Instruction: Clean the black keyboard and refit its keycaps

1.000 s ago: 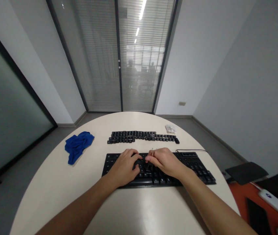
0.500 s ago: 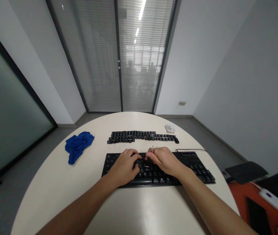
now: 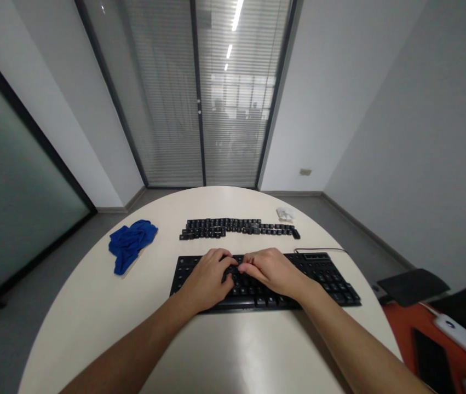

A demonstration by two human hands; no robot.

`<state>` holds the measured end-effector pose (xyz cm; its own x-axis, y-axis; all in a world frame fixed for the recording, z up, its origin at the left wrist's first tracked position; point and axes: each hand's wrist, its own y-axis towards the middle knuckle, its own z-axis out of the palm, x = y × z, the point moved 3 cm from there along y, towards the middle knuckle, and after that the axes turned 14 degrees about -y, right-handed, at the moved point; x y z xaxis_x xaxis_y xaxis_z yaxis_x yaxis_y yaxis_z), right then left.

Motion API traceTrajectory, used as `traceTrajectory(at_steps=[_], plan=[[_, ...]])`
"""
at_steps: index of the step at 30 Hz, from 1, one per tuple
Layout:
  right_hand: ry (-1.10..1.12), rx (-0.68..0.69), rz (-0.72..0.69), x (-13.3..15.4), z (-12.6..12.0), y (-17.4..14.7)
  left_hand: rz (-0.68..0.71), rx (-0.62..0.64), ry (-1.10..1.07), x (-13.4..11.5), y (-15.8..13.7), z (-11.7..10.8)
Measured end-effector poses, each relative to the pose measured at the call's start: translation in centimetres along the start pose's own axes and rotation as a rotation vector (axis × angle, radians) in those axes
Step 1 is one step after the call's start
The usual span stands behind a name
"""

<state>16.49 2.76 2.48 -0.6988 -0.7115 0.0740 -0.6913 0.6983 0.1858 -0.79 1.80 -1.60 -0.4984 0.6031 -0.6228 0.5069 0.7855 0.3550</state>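
A black keyboard lies on the round table, with bare key sockets showing at its left end and keycaps at the right. My left hand rests on its left-middle part, fingers curved, thumb and index finger apart with nothing seen between them. Over the middle keys, my right hand is closed, thumb pressed toward the curled fingers. What it grips is hidden from above. Behind the keyboard, loose black keycaps are laid out in rows.
A crumpled blue cloth lies at the table's left. A small clear plastic bag sits near the far right edge, and the keyboard's cable runs off to the right. Beside the table is a red seat with a white power strip.
My right hand has shifted slightly left and its thumb has moved over the keys. Thin wire ends seen above its fingers before are now hidden. My left hand stays in place.
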Motion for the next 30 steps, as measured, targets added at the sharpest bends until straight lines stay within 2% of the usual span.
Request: traceTrajectory(at_steps=[3,6,10,15,30], plan=[[-0.019,-0.007,-0.055,0.1,-0.2,-0.1,0.009,-0.025,-0.025,-0.1,0.0,-0.1],[0.031,-0.03,-0.046,-0.3,-0.5,-0.3,0.046,-0.001,-0.061,-0.4,0.0,0.0],[0.266,-0.038,0.034,-1.8,-0.2,-0.5,0.095,0.066,-0.078,-1.1,-0.1,-0.1],[0.488,0.025,0.118,-3.2,0.6,-0.7,0.098,0.069,-0.037,-1.4,-0.1,-0.2],[0.514,0.006,0.173,-3.7,0.6,-0.8,0.042,0.03,0.009,-1.7,-0.3,0.5]])
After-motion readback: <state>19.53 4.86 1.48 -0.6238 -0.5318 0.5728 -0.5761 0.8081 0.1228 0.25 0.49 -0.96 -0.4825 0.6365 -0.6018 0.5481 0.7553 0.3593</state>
